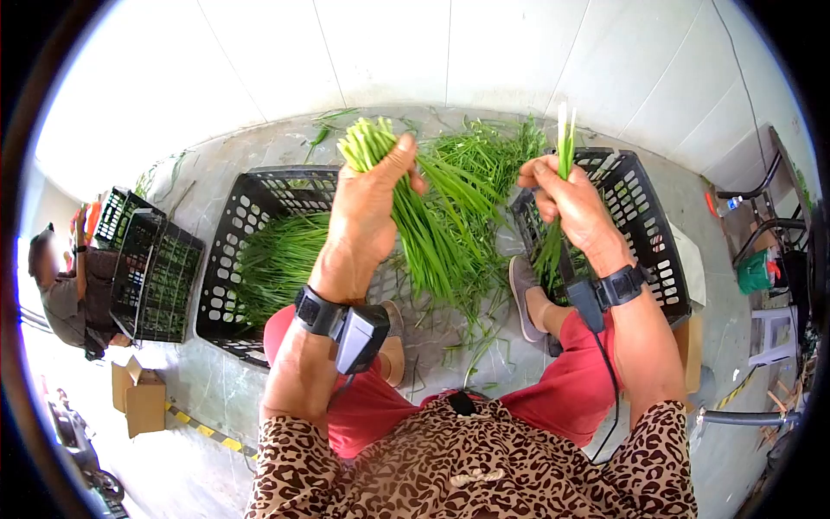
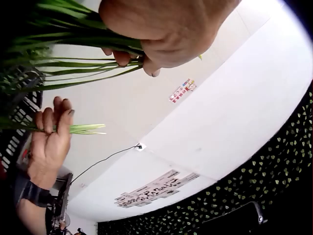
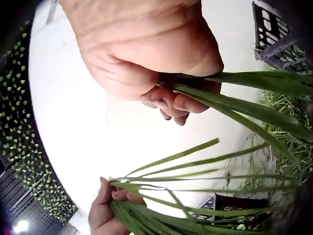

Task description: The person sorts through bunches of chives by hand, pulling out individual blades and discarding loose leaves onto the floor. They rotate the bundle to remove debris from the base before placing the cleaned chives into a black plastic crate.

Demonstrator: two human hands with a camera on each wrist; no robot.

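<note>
Flanked by 2 crates point(image 1: 641, 221), a person point(image 1: 467, 467) grips a thick bunch of green stalks point(image 1: 437, 238) in the left hand point(image 1: 372, 199) and a thin bunch point(image 1: 566, 143) in the right hand point(image 1: 573, 197).

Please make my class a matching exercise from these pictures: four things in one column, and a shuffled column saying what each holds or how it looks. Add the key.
Column one
1. Left hand
2. Right hand
3. Box
4. Trousers

Column two
A. Red, above the shoes
B. Holds a few stalks, pale ends up
C. Brown cardboard, beside striped tape
D. Grips a thick green bunch

Right pairs: 1-D, 2-B, 3-C, 4-A
</note>
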